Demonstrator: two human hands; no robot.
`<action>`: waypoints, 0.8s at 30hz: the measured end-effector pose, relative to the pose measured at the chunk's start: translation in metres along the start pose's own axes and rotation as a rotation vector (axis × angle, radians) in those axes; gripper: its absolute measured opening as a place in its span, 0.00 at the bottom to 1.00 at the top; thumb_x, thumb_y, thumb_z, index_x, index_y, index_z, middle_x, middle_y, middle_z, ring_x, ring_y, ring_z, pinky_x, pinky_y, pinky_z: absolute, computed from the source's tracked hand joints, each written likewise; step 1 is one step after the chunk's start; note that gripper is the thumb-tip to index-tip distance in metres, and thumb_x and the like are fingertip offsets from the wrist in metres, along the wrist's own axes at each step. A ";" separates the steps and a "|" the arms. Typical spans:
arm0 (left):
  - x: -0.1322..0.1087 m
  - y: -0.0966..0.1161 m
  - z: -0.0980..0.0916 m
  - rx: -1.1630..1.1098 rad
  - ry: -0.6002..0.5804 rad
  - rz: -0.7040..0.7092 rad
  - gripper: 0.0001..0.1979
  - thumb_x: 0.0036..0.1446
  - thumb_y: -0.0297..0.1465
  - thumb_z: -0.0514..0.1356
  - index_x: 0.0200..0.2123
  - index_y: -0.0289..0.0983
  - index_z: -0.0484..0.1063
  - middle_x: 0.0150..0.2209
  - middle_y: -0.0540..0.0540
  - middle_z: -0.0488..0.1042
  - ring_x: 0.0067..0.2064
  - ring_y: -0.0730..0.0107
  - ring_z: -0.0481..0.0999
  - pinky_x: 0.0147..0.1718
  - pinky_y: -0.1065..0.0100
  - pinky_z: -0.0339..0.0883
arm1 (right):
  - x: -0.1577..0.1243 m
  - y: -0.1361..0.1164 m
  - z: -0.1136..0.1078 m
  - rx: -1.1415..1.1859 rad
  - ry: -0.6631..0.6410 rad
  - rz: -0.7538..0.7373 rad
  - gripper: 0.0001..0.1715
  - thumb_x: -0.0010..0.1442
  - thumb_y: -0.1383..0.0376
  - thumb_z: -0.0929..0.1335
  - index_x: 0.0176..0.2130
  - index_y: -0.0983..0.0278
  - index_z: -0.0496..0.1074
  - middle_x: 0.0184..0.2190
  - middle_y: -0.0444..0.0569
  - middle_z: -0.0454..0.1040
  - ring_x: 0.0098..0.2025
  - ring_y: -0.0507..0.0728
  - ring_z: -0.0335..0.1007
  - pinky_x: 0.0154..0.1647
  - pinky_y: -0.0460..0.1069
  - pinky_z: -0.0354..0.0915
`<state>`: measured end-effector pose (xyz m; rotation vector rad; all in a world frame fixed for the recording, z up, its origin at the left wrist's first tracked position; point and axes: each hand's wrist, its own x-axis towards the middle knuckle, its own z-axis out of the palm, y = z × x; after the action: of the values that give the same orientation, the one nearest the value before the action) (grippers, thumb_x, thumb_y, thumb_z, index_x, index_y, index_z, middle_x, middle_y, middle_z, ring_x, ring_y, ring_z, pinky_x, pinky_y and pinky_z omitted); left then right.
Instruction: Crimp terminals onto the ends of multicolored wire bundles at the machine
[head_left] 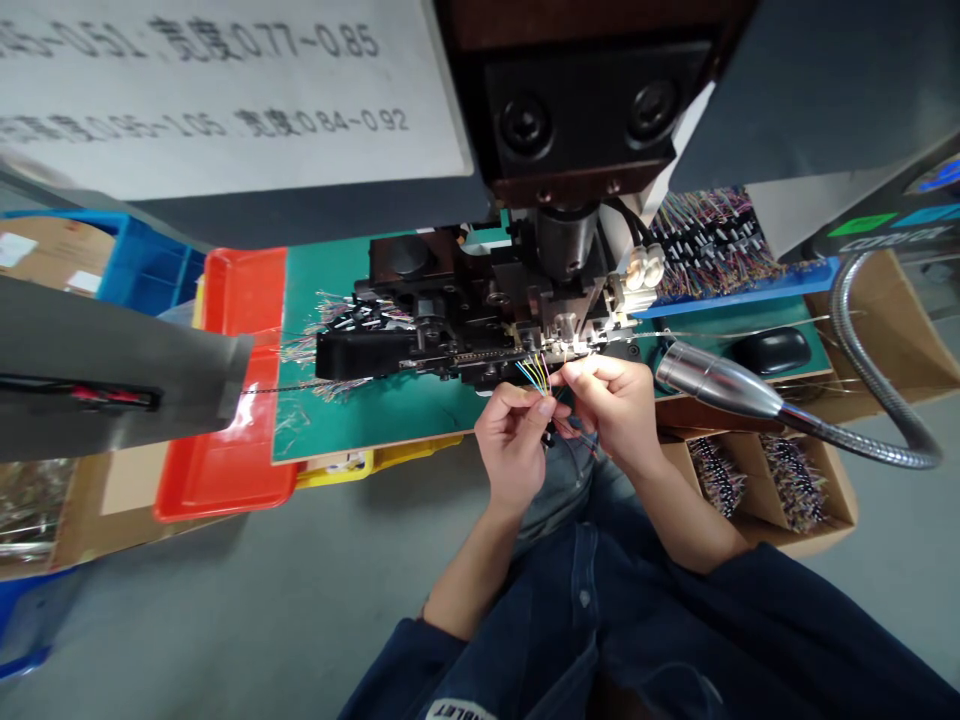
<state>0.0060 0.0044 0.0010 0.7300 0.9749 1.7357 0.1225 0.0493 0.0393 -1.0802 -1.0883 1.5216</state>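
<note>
My left hand [514,435] pinches a small bundle of thin coloured wires [534,374], their blue and yellow ends fanned upward. My right hand [611,400] is closed around the same bundle from the right, thumb and forefinger near the wire tips. Both hands sit just in front of the black crimping machine [480,320], with the wire ends close to its metal die [564,335]. A dark connector part shows below the fingers.
A red tray [225,440] lies left on the green mat [330,290]. A gooseneck lamp [720,385] reaches in from the right. Cardboard boxes [757,480] hold wire harnesses; more harnesses [705,240] lie behind. A black mouse [771,350] sits at right. A blue bin [142,265] stands far left.
</note>
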 end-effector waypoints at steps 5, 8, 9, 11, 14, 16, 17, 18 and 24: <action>0.001 0.001 0.004 -0.012 0.014 0.017 0.12 0.67 0.35 0.75 0.38 0.39 0.76 0.29 0.52 0.83 0.22 0.76 0.80 0.23 0.75 0.76 | 0.003 0.006 0.000 0.127 -0.074 0.107 0.21 0.69 0.47 0.77 0.36 0.60 0.87 0.13 0.36 0.64 0.14 0.49 0.57 0.17 0.47 0.63; 0.001 0.002 0.005 -0.012 0.026 0.034 0.11 0.67 0.35 0.75 0.39 0.39 0.76 0.30 0.53 0.83 0.23 0.76 0.81 0.25 0.74 0.78 | 0.003 0.006 0.001 0.141 -0.075 0.123 0.22 0.68 0.46 0.77 0.36 0.61 0.87 0.12 0.36 0.63 0.14 0.49 0.56 0.18 0.46 0.62; 0.001 0.002 0.005 -0.010 0.028 0.038 0.11 0.67 0.35 0.75 0.39 0.39 0.77 0.30 0.53 0.83 0.23 0.76 0.81 0.25 0.74 0.79 | 0.003 0.005 0.002 0.140 -0.070 0.122 0.22 0.68 0.46 0.77 0.36 0.61 0.87 0.12 0.36 0.63 0.15 0.49 0.55 0.18 0.46 0.62; 0.002 0.002 0.006 -0.002 0.033 0.047 0.11 0.67 0.35 0.75 0.39 0.39 0.77 0.30 0.53 0.83 0.23 0.75 0.81 0.26 0.73 0.80 | 0.003 0.004 0.003 0.135 -0.054 0.119 0.23 0.68 0.46 0.77 0.36 0.62 0.87 0.12 0.36 0.62 0.15 0.48 0.55 0.18 0.46 0.61; 0.002 0.003 0.006 0.007 0.040 0.055 0.10 0.66 0.35 0.75 0.39 0.39 0.78 0.30 0.53 0.83 0.24 0.75 0.82 0.27 0.73 0.80 | 0.003 0.003 0.004 0.137 -0.034 0.113 0.22 0.68 0.47 0.78 0.35 0.62 0.87 0.11 0.36 0.61 0.15 0.48 0.56 0.18 0.45 0.60; 0.002 0.002 0.006 0.004 0.041 0.055 0.10 0.66 0.35 0.75 0.39 0.40 0.78 0.30 0.53 0.83 0.24 0.75 0.82 0.27 0.73 0.80 | 0.003 0.003 0.004 0.142 -0.025 0.109 0.21 0.68 0.48 0.78 0.35 0.62 0.87 0.11 0.36 0.61 0.14 0.48 0.56 0.18 0.45 0.60; 0.002 0.002 0.006 0.004 0.043 0.051 0.10 0.66 0.35 0.75 0.39 0.40 0.78 0.30 0.53 0.83 0.24 0.75 0.82 0.27 0.73 0.80 | 0.003 0.002 0.005 0.140 -0.021 0.106 0.21 0.68 0.48 0.78 0.35 0.62 0.87 0.11 0.36 0.61 0.14 0.48 0.56 0.18 0.45 0.60; 0.002 0.002 0.006 0.007 0.046 0.047 0.10 0.66 0.36 0.75 0.40 0.40 0.78 0.30 0.53 0.83 0.24 0.75 0.81 0.27 0.73 0.80 | 0.003 0.002 0.004 0.134 -0.017 0.103 0.21 0.68 0.48 0.78 0.35 0.62 0.87 0.11 0.36 0.62 0.14 0.48 0.57 0.18 0.45 0.60; -0.001 -0.001 0.001 0.054 0.034 0.031 0.10 0.66 0.36 0.75 0.39 0.39 0.79 0.30 0.52 0.82 0.26 0.74 0.82 0.27 0.73 0.80 | 0.002 -0.008 0.002 0.048 -0.066 0.029 0.20 0.67 0.49 0.78 0.34 0.62 0.85 0.14 0.38 0.68 0.15 0.48 0.57 0.17 0.45 0.61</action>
<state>0.0072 0.0043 0.0002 0.7560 1.0423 1.7597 0.1216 0.0522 0.0468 -1.0237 -1.0797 1.6087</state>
